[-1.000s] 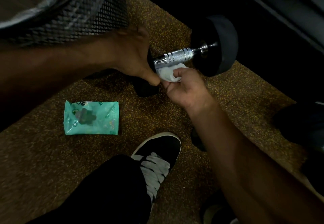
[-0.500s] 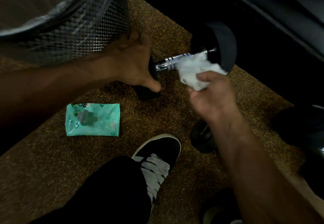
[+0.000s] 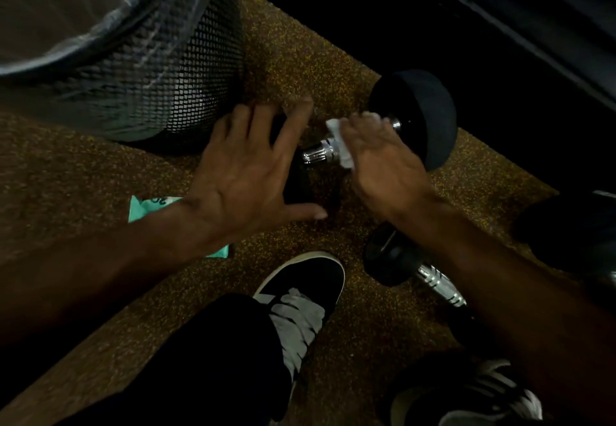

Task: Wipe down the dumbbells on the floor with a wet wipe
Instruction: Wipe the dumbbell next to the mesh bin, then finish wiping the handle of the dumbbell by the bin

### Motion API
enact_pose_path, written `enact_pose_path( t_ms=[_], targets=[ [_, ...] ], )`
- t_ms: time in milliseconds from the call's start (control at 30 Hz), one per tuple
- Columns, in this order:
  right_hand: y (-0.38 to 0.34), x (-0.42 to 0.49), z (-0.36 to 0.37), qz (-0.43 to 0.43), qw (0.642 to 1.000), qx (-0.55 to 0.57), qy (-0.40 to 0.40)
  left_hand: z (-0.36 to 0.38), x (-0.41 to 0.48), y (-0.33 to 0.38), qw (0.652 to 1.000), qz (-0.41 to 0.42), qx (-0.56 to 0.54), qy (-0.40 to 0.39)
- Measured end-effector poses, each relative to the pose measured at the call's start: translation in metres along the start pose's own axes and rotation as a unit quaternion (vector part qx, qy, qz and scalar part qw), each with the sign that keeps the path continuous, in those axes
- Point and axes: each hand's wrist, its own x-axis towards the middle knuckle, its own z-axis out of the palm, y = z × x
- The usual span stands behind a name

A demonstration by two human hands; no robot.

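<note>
- Speckled gym floor (image 3: 333, 342) carries a dumbbell (image 3: 413, 118).
- Right hand (image 3: 383, 165) presses a white wipe (image 3: 336, 125) around the dumbbell's chrome handle.
- Left hand (image 3: 246, 175), fingers spread, rests on the dumbbell's near head.

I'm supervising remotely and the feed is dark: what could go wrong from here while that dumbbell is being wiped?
1. The left hand lies open on the near weight with fingers spread, not in a grip, so the dumbbell may roll as the right hand pushes the wipe along the handle.
2. A second dumbbell lies close to the shoe; a shifting foot could hit it.
3. The wipe pack is mostly under the left forearm and could be dragged.
</note>
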Motion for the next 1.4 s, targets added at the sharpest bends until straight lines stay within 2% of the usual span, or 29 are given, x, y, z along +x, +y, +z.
enact_pose_path(
  t_ms=[67, 133, 200, 267, 400, 567, 700, 833, 900, 967, 1033, 1100, 1133, 1167, 1200, 1267, 1300, 1333, 1400],
  targets=[
    [-0.009, -0.006, -0.002, 0.004, 0.999, 0.050, -0.002, 0.000, -0.001, -0.002, 0.999, 0.018, -0.026, 0.013],
    [-0.024, -0.017, 0.004, -0.075, 0.994, 0.074, -0.020, 0.007, -0.005, 0.003, 0.998, 0.050, -0.034, 0.004],
    [-0.027, -0.029, 0.014, -0.137, 0.989, 0.045, -0.030, 0.016, -0.013, 0.013, 0.996, 0.079, -0.039, -0.003],
    [-0.016, -0.038, 0.018, -0.105, 0.994, 0.036, -0.019, 0.021, -0.022, 0.023, 0.995, 0.093, -0.037, -0.013],
    [-0.011, -0.052, 0.018, 0.035, 0.998, -0.031, 0.029, 0.025, -0.034, 0.034, 0.996, 0.088, -0.015, -0.010],
    [-0.016, -0.069, 0.027, -0.037, 0.998, -0.035, 0.032, 0.028, -0.041, 0.040, 0.995, 0.095, -0.005, 0.003],
    [0.001, -0.070, 0.022, 0.065, 0.994, -0.082, 0.035, 0.027, -0.039, 0.039, 0.996, 0.094, -0.009, -0.003],
    [-0.026, -0.073, 0.027, -0.056, 0.998, 0.000, 0.031, 0.024, -0.032, 0.032, 0.996, 0.087, -0.025, -0.004],
    [-0.014, -0.066, 0.023, 0.038, 0.998, 0.039, 0.020, 0.020, -0.027, 0.027, 0.996, 0.079, -0.026, -0.009],
    [-0.010, -0.060, 0.021, 0.135, 0.988, 0.066, 0.048, 0.015, -0.022, 0.021, 0.997, 0.071, -0.018, -0.009],
    [-0.028, -0.057, 0.020, 0.060, 0.994, 0.074, 0.048, 0.012, -0.017, 0.016, 0.998, 0.066, -0.008, -0.009],
    [-0.036, -0.054, 0.014, -0.009, 0.987, 0.158, 0.006, 0.008, -0.012, 0.011, 0.998, 0.062, -0.006, -0.026],
    [-0.037, -0.051, 0.005, 0.003, 0.972, 0.236, -0.009, 0.005, -0.009, 0.007, 0.997, 0.064, -0.004, -0.041],
    [-0.033, -0.050, -0.006, 0.050, 0.945, 0.324, -0.008, 0.001, -0.006, 0.003, 0.996, 0.071, 0.000, -0.057],
    [-0.029, -0.049, -0.019, 0.119, 0.897, 0.426, -0.002, -0.005, -0.003, -0.001, 0.994, 0.082, 0.003, -0.070],
    [-0.023, -0.052, -0.051, 0.230, 0.762, 0.605, 0.012, -0.023, 0.002, -0.008, 0.989, 0.101, -0.029, -0.101],
    [-0.021, -0.056, -0.065, 0.256, 0.714, 0.652, 0.023, -0.036, 0.006, -0.009, 0.984, 0.097, -0.083, -0.128],
    [-0.022, -0.060, -0.080, 0.267, 0.686, 0.676, 0.036, -0.051, 0.009, -0.009, 0.969, 0.082, -0.163, -0.165],
    [-0.025, -0.066, -0.113, 0.257, 0.654, 0.710, 0.050, -0.086, 0.017, -0.003, 0.902, 0.045, -0.365, -0.225]
  ],
)
